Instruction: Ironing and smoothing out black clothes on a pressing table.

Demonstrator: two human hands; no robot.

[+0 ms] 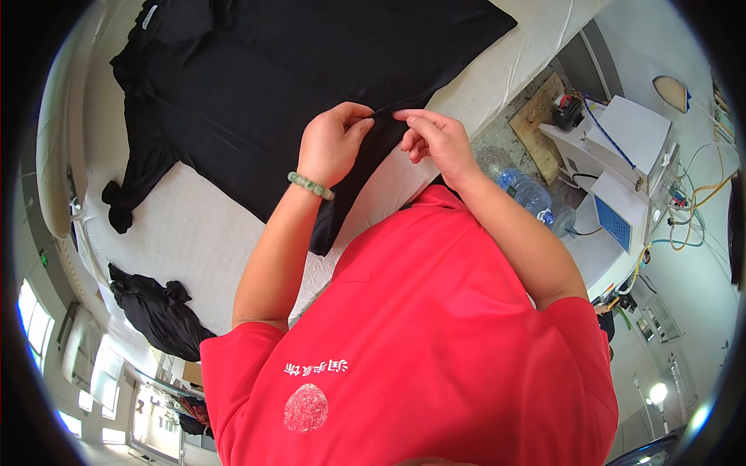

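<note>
A black garment [249, 85] with a sleeve lies spread over a white-covered table, a small pale label at its far left corner. My left hand [336, 141], with a green bead bracelet at its wrist, is closed in a pinch on the garment's near right part. Just to its right, my right hand [437, 141] has thumb and index finger at the same fold, with its other fingers curled in. The fingertips of the two hands are a small gap apart. Below them, a strip of the black cloth hangs toward the table's near edge.
The white table cover [210, 225] runs under the garment. A crumpled black cloth bundle [159, 314] lies at the near left. Right of the table stand a large clear water bottle [524, 194], a white machine [629, 140] with cables, and a wooden board [536, 124] on the floor.
</note>
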